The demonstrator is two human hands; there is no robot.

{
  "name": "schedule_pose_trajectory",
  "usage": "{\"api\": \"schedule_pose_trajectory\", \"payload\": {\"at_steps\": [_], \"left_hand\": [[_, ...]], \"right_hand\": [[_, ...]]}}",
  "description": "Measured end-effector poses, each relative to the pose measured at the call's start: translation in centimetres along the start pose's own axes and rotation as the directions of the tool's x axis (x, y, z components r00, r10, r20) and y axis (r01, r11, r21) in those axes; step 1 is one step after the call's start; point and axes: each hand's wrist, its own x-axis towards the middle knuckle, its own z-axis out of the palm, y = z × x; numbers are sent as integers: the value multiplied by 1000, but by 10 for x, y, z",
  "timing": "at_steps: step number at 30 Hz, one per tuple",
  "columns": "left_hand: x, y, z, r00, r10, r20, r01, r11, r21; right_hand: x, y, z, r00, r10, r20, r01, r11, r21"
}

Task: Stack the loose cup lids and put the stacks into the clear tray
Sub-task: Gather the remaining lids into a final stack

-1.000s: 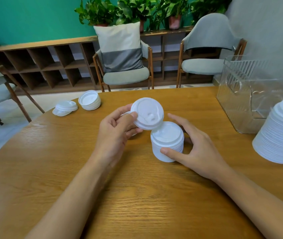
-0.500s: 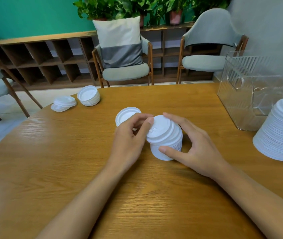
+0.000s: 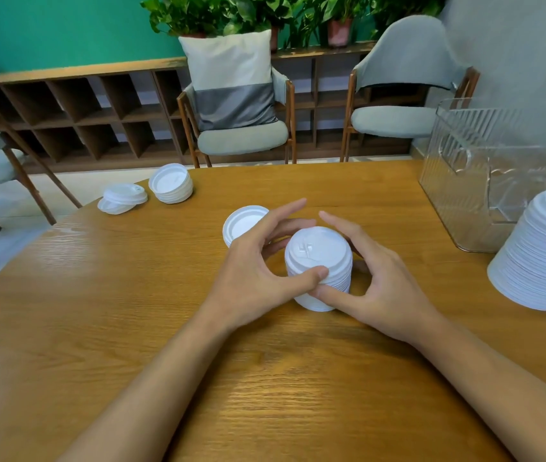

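A short stack of white cup lids [image 3: 318, 258] stands on the wooden table [image 3: 131, 328] at the centre. My left hand [image 3: 251, 275] wraps it from the left, thumb on the top lid's front rim and fingers behind. My right hand [image 3: 384, 288] wraps it from the right, thumb on the lower front. One loose lid [image 3: 243, 221] lies upside down just behind my left hand. The clear tray [image 3: 448, 181] stands at the far right, with no lids visible inside.
A tall lid stack [image 3: 544, 255] lies tilted at the right edge, in front of the tray. A small stack [image 3: 171, 183] and a few loose lids [image 3: 121, 198] sit at the table's far left edge. Chairs and shelving stand beyond the table.
My left hand brought the lid it held down onto the stack and now cups the stack. My right hand stayed on the stack.
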Motion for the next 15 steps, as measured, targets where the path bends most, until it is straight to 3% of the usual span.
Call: {"api": "schedule_pose_trajectory", "payload": {"at_steps": [15], "left_hand": [[1, -10, -7, 984, -48, 170, 56, 997, -46]], "right_hand": [[0, 4, -2, 1000, 13, 16, -13, 1000, -2]]}}
